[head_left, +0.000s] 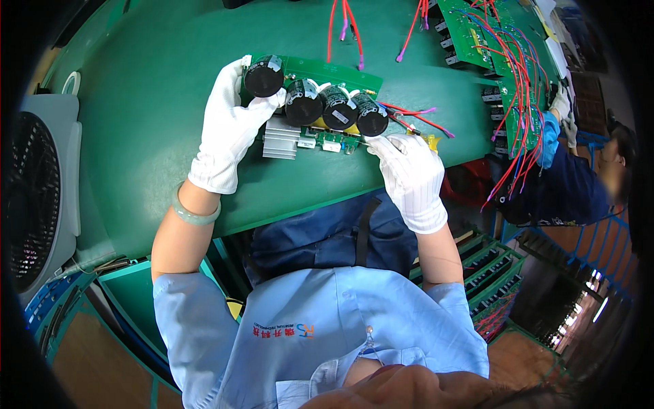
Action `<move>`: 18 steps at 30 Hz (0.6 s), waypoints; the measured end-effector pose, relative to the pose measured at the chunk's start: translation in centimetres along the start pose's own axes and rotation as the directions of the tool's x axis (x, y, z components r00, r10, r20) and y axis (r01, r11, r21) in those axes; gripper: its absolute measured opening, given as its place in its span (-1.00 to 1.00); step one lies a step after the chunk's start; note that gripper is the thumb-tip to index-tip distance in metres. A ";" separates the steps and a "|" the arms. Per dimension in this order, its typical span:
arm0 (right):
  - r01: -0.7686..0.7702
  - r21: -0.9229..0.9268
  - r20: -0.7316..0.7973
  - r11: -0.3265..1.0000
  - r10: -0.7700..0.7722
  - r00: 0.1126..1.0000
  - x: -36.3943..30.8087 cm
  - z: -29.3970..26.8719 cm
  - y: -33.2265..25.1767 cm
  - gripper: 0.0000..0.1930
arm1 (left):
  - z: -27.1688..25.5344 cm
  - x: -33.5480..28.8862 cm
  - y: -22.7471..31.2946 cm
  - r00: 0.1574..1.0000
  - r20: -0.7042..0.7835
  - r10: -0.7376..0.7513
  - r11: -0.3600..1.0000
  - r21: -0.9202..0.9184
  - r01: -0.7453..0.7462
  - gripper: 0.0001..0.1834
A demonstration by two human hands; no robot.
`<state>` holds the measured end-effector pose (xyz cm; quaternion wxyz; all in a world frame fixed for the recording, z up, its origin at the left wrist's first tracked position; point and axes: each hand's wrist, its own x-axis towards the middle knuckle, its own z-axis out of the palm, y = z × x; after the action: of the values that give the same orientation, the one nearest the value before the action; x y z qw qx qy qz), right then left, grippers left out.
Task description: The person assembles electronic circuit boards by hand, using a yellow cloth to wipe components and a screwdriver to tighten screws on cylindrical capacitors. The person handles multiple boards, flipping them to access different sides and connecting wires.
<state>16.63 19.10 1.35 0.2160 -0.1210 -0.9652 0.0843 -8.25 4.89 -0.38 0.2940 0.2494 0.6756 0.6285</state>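
Though half-curled, left hand (231, 129) on board (320, 73)

Left forearm (182, 235) slants forward and inward, left hand (231, 126) white-gloved and gripping, thumb (271, 101) stretched across to the right. Right forearm (439, 258) goes nearly straight ahead, right hand (410, 170) gloved too, kinda closer in, fingers (394, 146) curled into a pinch.

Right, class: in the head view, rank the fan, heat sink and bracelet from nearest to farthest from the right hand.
1. Heat sink, lower left of the circuit board.
2. Bracelet, around the left wrist.
3. Fan, at the picture's far left.
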 end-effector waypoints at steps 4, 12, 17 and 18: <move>-0.019 -0.001 -0.006 1.000 0.019 1.000 -0.1 0.1 0.0 -0.51 | 0.0 0.0 0.0 1.000 -0.003 -0.012 0.999 -0.037 0.012 -0.21; 0.005 0.013 -0.029 1.000 -0.005 1.000 -0.4 0.3 0.3 -0.49 | -0.1 0.1 0.0 1.000 0.001 -0.019 1.000 -0.006 0.019 -0.21; -0.021 0.031 -0.012 0.999 0.021 1.000 -0.3 0.2 0.1 -0.48 | -0.1 0.0 0.0 1.000 0.001 -0.006 0.999 -0.032 0.006 -0.22; -0.022 0.034 -0.013 0.999 0.022 1.000 -0.4 0.2 0.2 -0.48 | 0.0 0.0 0.0 1.000 0.003 0.000 0.999 -0.036 0.001 -0.22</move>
<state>16.88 19.13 0.95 0.2236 -0.1284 -0.9607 0.1023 -8.27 4.87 -0.40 0.2997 0.2449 0.6637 0.6401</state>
